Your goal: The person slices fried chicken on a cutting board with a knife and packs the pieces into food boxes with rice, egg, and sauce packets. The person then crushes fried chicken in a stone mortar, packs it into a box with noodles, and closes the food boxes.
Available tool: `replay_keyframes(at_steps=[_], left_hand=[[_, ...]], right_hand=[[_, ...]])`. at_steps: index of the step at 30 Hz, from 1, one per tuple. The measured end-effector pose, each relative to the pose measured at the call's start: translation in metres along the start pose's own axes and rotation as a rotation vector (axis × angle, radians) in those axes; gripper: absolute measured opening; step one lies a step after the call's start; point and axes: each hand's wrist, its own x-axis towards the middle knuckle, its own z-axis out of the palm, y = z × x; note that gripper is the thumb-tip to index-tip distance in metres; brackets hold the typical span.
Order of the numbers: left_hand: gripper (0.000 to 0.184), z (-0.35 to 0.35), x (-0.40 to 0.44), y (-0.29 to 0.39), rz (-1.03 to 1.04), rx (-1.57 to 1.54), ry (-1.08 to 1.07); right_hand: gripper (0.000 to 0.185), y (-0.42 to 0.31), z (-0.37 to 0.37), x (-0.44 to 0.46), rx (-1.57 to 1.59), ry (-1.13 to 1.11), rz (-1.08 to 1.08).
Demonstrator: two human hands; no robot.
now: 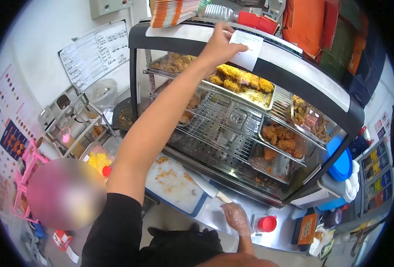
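Pointing up-left lengthwise, a pale-handled steel knife (207, 186) is gripped by the right hand (237, 218), a white paper slip (251, 55) by the left hand (220, 46). Fried chicken (247, 80) is held in metal trays (258, 99).

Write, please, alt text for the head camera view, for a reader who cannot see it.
A person's left hand holds a white paper slip at the top edge of a glass food case with trays of fried food. The right hand, in a clear glove, grips a knife at a cutting board with crumbs.

A whiteboard (95, 55) bears handwriting on the wall (50, 22) — below a grey box (109, 6).
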Motion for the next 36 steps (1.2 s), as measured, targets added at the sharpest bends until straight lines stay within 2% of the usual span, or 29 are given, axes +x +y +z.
replay_keyframes(at_steps=[2,5,6,7,10,13,15,17,22,23,24,26,28,30,33,34,36], left_hand=[[0.054,0.021,0.022,-0.020,0.063,0.190,0.131],[0.041,0.032,0.002,-0.026,0.229,0.055,0.086],[0.040,0.032,-0.025,-0.010,0.136,-0.028,0.050],[0.044,0.025,-0.043,-0.021,0.369,0.026,0.015],[0.061,-0.008,-0.120,0.003,0.156,-0.096,-0.165],[0.066,-0.047,-0.175,0.004,0.118,-0.155,-0.113],[0.069,-0.077,-0.213,0.009,0.071,-0.147,-0.046],[0.071,-0.103,-0.255,0.015,0.034,-0.098,0.061],[0.074,-0.179,-0.362,0.046,-0.043,-0.062,0.293],[0.073,-0.193,-0.383,0.056,-0.094,-0.094,0.355],[0.073,-0.198,-0.403,0.067,-0.097,-0.008,0.394],[0.074,-0.224,-0.443,0.094,-0.118,0.148,0.475],[0.076,-0.245,-0.481,0.114,-0.154,0.160,0.576],[0.077,-0.265,-0.513,0.142,-0.216,0.218,0.631],[0.073,-0.292,-0.566,0.161,-0.251,0.459,0.768],[0.069,-0.305,-0.587,0.163,-0.283,0.540,0.832],[0.061,-0.333,-0.636,0.158,-0.366,0.697,0.983]], right_hand=[[0.014,0.002,-0.005,-0.003,-0.009,-0.013,0.008],[0.011,0.001,-0.008,0.002,0.089,0.079,-0.096],[0.011,0.001,-0.008,0.004,0.103,0.086,-0.115],[0.011,0.000,-0.008,0.007,0.088,0.062,-0.101],[0.010,0.001,0.002,0.020,0.073,-0.042,-0.105],[0.011,0.004,0.021,0.034,0.083,-0.189,-0.154],[0.014,0.004,0.038,0.052,0.064,-0.303,-0.211],[0.017,-0.004,0.058,0.069,0.017,-0.428,-0.182],[0.024,-0.085,0.120,0.106,-0.003,-0.744,-0.301],[0.026,-0.109,0.135,0.111,0.011,-0.789,-0.425],[0.028,-0.124,0.152,0.114,0.085,-0.906,-0.384],[0.030,-0.156,0.200,0.111,0.182,-0.926,-0.465],[0.032,-0.172,0.269,0.110,0.327,-1.035,-0.220],[0.033,-0.216,0.309,0.114,0.204,-1.116,-0.129],[0.041,-0.269,0.360,0.102,0.507,-1.153,0.084],[0.052,-0.257,0.399,0.107,0.566,-1.254,0.064],[0.061,-0.302,0.416,0.100,0.506,-1.294,0.106]])
